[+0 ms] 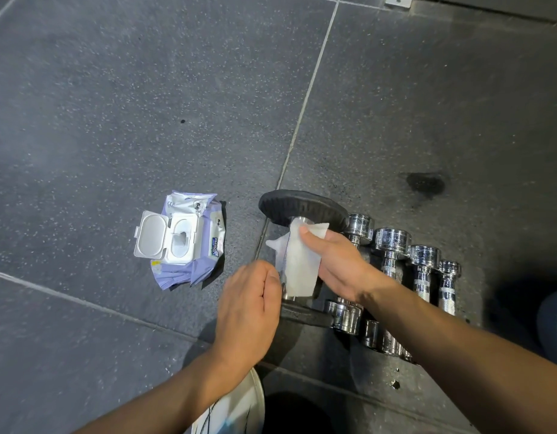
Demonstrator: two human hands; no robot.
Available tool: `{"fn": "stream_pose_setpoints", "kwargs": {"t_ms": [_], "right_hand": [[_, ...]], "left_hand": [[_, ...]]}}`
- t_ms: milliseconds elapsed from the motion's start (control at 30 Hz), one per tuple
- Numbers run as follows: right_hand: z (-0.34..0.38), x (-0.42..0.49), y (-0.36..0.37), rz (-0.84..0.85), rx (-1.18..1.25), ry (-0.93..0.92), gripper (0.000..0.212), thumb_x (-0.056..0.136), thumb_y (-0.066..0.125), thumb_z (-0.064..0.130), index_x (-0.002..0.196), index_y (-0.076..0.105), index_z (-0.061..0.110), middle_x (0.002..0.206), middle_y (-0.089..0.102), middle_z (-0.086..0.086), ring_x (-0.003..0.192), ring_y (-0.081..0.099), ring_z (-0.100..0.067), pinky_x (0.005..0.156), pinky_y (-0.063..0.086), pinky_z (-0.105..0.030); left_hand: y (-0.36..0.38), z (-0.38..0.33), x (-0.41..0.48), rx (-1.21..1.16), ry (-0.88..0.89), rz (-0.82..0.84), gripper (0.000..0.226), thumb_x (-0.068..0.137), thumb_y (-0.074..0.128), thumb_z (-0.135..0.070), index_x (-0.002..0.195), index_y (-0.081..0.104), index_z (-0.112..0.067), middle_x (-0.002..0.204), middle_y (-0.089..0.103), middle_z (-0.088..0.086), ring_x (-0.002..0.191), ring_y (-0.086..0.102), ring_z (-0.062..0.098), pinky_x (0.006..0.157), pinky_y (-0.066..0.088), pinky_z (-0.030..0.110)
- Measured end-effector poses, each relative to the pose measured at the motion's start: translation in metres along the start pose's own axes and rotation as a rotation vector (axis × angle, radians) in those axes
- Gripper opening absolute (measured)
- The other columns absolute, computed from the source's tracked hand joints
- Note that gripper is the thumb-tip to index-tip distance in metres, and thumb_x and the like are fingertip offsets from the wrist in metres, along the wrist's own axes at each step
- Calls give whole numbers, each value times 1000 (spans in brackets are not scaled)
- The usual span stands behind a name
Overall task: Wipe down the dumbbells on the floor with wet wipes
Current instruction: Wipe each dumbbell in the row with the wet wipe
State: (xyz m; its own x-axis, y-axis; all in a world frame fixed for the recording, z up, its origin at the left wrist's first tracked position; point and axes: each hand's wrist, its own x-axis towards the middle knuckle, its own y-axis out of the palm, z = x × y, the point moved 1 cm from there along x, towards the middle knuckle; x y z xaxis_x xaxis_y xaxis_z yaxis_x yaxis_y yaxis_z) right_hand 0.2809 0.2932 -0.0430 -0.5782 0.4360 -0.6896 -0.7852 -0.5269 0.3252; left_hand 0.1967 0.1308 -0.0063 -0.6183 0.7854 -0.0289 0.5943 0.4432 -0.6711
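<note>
A large dumbbell [302,208] with black rubber ends lies on the dark floor at centre. A white wet wipe [297,267] is wrapped around its metal handle. My right hand [340,264] grips the handle through the wipe from the right side. My left hand [249,305] rests against the near end of the handle, fingers curled; I cannot tell if it holds anything. To the right lie several small chrome dumbbells [393,252] side by side. A purple pack of wet wipes [189,239] sits on the floor to the left, its white lid flipped open.
Dark speckled rubber floor tiles [145,104] with pale seams spread all around. A dark stain [426,184] marks the floor beyond the chrome dumbbells. A metal bracket [397,1] sits at the top edge. A white-printed garment [230,411] shows at the bottom.
</note>
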Motion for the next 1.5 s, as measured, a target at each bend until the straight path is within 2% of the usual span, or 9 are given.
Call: {"fn": "stream_pose_setpoints", "kwargs": {"t_ms": [67,167,500,800,900,1033,1133,1300,1500], "right_hand": [[7,4,5,-52,-65,-13,38,99,63,37,116,69,3,112,76,-15,109,71,-29,99,55,-43],[11,9,16,-142,-126,-17,42,84,76,39,106,73,3,106,76,-18,105,72,-36,99,53,-57],[3,0,10,-172,54,48,40,109,42,32,123,63,2,116,74,-18,116,67,-34,109,46,-52],[3,-2,19,-182,9,-33,56,94,56,43,120,65,-6,117,69,-28,117,62,-45,109,44,-58],[1,1,20,-202,-35,-50,51,89,66,45,114,70,1,110,74,-23,110,68,-41,103,51,-53],[5,6,26,-279,-132,-45,34,90,71,40,102,72,8,98,77,-13,92,74,-28,74,58,-33],[10,9,33,-311,-187,-9,36,88,72,41,99,70,7,98,76,-13,89,74,-27,76,58,-37],[-6,0,22,-244,53,23,37,101,54,38,113,67,5,109,72,-19,102,69,-30,101,50,-48],[-20,-20,14,29,183,216,46,103,45,32,127,64,-1,114,72,-22,99,70,-33,88,57,-43]], "left_hand": [[0,0,0,-1,-4,6,29,100,34,-32,83,53,-18,75,51,-7,72,49,18,66,44,46],[0,0,0,-2,-8,11,28,100,34,-32,84,53,-20,76,51,-8,73,49,16,67,43,42],[-1,0,0,-4,-9,6,27,99,34,-32,83,53,-21,77,51,-8,74,49,15,67,42,40],[0,0,-1,-8,-14,5,26,100,35,-31,83,52,-22,77,51,-10,75,49,14,67,44,42],[0,-1,-1,-15,-9,8,27,100,35,-31,83,53,-21,77,51,-10,75,50,15,67,44,42],[0,-2,0,-10,-13,8,26,100,35,-31,82,52,-21,76,50,-11,74,49,14,66,44,42],[-1,0,0,-11,-14,11,27,100,35,-31,82,52,-21,76,50,-11,74,49,15,65,44,43],[-1,1,1,-25,-11,20,28,100,34,-33,83,53,-20,76,51,-10,74,50,14,67,44,42],[-1,1,1,0,-17,10,34,101,33,-36,81,52,-16,75,51,-5,73,48,16,67,40,40]]}}
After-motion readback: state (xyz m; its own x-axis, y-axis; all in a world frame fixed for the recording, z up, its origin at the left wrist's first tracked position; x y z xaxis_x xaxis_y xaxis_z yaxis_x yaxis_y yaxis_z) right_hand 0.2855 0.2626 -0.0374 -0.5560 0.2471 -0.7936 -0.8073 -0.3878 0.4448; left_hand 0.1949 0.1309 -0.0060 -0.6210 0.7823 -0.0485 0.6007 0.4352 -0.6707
